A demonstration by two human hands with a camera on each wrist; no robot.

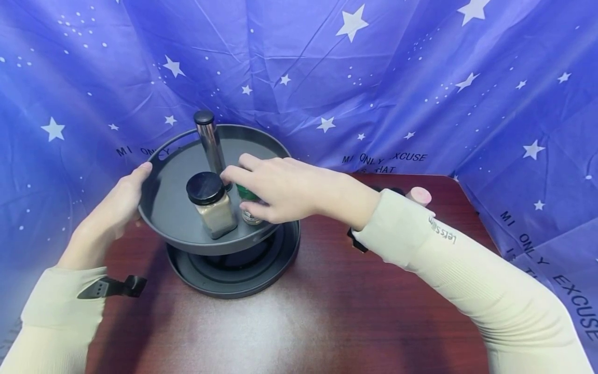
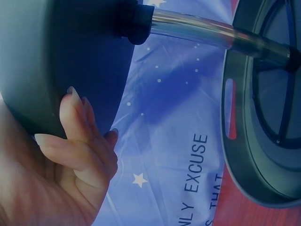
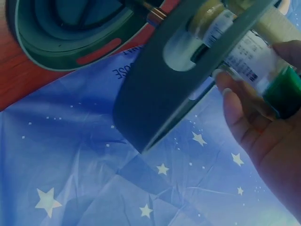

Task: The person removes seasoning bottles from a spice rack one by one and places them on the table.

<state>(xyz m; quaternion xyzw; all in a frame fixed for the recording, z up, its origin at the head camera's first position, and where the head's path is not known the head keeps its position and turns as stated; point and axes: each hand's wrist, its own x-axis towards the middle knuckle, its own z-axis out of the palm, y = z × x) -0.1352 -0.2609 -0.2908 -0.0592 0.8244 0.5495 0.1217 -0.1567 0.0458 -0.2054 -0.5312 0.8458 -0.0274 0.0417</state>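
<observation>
A dark grey two-tier turntable organizer stands on the table. Its upper tray (image 1: 170, 221) sits on a shiny post (image 1: 211, 145) with a black cap, above the wider-set lower tray (image 1: 233, 288). My left hand (image 1: 119, 200) holds the upper tray's left rim, thumb at the edge and fingers under it in the left wrist view. In the upper tray, my right hand (image 1: 299, 189) grips a small jar (image 3: 251, 56) with a white label and green lid (image 3: 287, 92). Just left of that jar stands a square glass jar (image 1: 217, 215) with a black lid and beige contents.
Beyond the right sleeve (image 1: 406, 234), a pink-topped item (image 1: 420, 196) and dark objects partly show at the table's back right. A blue star-printed curtain (image 1: 299, 67) closes off the back and sides of the reddish-brown table (image 1: 336, 311).
</observation>
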